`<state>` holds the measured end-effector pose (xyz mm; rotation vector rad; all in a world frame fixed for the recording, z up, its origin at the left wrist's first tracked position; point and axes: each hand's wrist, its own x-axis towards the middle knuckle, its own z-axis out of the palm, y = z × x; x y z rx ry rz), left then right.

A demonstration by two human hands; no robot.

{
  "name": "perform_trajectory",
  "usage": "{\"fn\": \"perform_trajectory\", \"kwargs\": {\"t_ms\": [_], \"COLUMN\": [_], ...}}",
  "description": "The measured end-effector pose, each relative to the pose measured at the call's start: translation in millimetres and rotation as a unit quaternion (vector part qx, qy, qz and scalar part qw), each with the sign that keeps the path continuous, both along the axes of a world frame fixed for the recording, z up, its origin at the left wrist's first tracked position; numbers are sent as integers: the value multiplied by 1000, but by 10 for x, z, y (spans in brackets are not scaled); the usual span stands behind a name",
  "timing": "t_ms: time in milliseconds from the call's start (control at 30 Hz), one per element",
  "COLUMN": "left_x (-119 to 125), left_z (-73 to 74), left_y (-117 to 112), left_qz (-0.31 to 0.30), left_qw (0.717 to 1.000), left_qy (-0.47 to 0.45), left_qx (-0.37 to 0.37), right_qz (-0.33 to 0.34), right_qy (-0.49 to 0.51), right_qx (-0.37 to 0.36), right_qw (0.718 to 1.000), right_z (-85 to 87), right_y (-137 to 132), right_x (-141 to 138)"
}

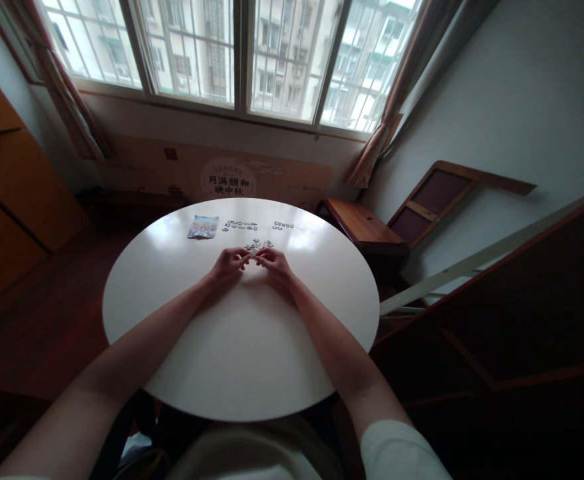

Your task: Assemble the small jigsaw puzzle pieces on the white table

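My left hand (232, 260) and my right hand (273, 261) meet over the middle of the round white table (252, 347), fingertips pinched close together. A small jigsaw puzzle piece (253, 255) shows between the fingertips, mostly covered by them. Just beyond the fingers lies a loose pile of jigsaw puzzle pieces (267, 245). Farther back, more pieces are laid out in rows, one group (242, 225) behind my left hand and a smaller group (283, 225) to the right.
A colourful picture packet (203, 227) lies flat at the back left of the tabletop. Past the table's right edge stand a wooden bench (359, 220) and a leaning folded wooden chair (429, 197). A barred window (242, 53) spans the wall ahead.
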<state>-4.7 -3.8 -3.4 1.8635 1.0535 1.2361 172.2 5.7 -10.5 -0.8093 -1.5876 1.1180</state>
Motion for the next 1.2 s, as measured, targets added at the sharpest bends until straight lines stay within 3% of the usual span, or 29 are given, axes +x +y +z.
{"fn": "perform_trajectory", "kwargs": {"t_ms": [1200], "left_x": [14], "left_z": [31], "left_y": [-32], "left_qz": [-14], "left_qw": [1000], "left_qy": [-14], "left_qx": [-17], "right_qz": [-2], "right_qy": [8], "right_qx": [-18], "right_qw": [1000], "right_z": [80], "right_y": [-50], "right_x": [-3]}}
